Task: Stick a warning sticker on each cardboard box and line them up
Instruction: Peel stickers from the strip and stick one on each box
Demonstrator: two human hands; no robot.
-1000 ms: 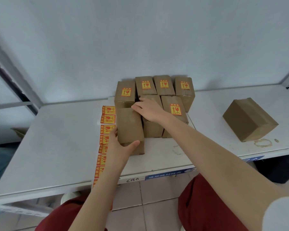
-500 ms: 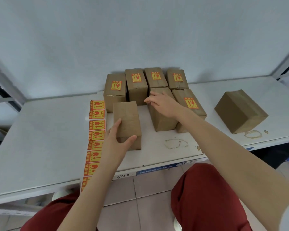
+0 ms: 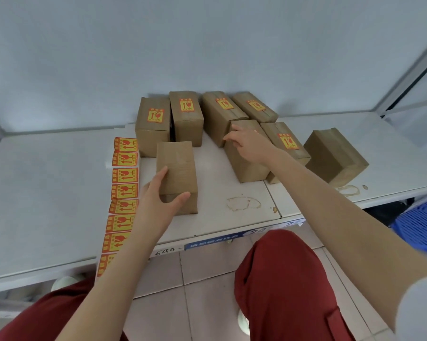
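Note:
My left hand (image 3: 158, 200) grips the near end of a plain cardboard box (image 3: 176, 166) with no sticker on top, thumb on its right side, fingers on its left. My right hand (image 3: 250, 143) rests with curved fingers on top of a second-row box (image 3: 246, 166), covering its top. To that box's right stands a stickered box (image 3: 285, 146). Several stickered boxes (image 3: 186, 116) form a back row against the wall. A strip of red-and-yellow warning stickers (image 3: 123, 190) lies left of the held box and hangs over the table's front edge.
Another plain cardboard box (image 3: 335, 158) sits at an angle on the right of the white table (image 3: 47, 193). Ring stains mark the table near the front edge. A blue crate (image 3: 419, 225) stands on the floor at right. My red-trousered knees are below the table edge.
The plain box in my left hand has come away from the group, toward me and left. My right hand stays on the second-row box. The view has shifted right.

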